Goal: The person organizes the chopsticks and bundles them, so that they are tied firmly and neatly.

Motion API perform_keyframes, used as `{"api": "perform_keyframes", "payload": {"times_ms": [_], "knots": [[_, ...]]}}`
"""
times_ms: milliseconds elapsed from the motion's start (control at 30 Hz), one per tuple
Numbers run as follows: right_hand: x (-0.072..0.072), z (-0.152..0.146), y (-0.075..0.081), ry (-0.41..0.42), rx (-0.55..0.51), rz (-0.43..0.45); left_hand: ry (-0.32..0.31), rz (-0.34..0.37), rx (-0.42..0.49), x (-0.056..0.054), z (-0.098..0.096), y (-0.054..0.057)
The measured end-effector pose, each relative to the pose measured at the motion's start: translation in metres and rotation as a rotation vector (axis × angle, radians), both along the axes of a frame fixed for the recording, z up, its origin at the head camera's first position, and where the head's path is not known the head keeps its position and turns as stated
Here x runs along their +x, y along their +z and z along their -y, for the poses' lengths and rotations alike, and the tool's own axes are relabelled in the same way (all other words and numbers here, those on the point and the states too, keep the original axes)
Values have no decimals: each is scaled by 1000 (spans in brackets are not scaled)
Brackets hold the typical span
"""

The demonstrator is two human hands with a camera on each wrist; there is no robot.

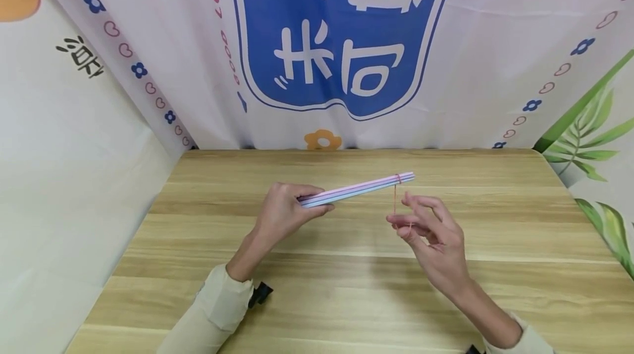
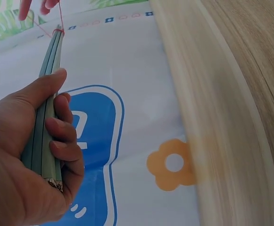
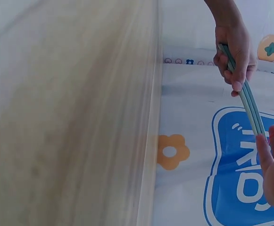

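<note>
My left hand (image 1: 279,211) grips one end of a bundle of slim pastel sticks (image 1: 356,189), pencil-like in shape, in pink, lilac and light blue. The bundle is held above the table, pointing right with its far end a little higher. In the left wrist view, the fingers and thumb wrap round these sticks (image 2: 45,127). Near the far end, a thin red string (image 1: 395,200) circles the bundle and runs down to my right hand (image 1: 441,238). There the string passes between the bent index finger and thumb, while the other fingers are spread.
Below both hands lies a wood-grain table (image 1: 337,277). A white printed cloth (image 1: 495,40) with a blue sign hangs along its back edge. Light sleeves (image 1: 218,299) cover the forearms, with a black strap piece (image 1: 260,294) at the left wrist.
</note>
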State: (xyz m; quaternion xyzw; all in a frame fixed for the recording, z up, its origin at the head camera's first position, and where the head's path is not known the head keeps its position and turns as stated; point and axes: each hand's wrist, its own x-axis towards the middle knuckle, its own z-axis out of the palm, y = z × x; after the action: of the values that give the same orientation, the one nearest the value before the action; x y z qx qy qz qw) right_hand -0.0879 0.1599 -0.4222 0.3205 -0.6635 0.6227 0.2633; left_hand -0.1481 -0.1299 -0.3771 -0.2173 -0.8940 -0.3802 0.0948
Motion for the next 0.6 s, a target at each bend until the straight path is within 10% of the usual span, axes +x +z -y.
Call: {"api": "perform_keyframes", "payload": {"times_ms": [333,600], "knots": [[21,4,13,173,-206,635,-30,-195,18,3,-3,-3],[20,0,17,401,-360,857,-101,-274,13,4,-4,-2]]}}
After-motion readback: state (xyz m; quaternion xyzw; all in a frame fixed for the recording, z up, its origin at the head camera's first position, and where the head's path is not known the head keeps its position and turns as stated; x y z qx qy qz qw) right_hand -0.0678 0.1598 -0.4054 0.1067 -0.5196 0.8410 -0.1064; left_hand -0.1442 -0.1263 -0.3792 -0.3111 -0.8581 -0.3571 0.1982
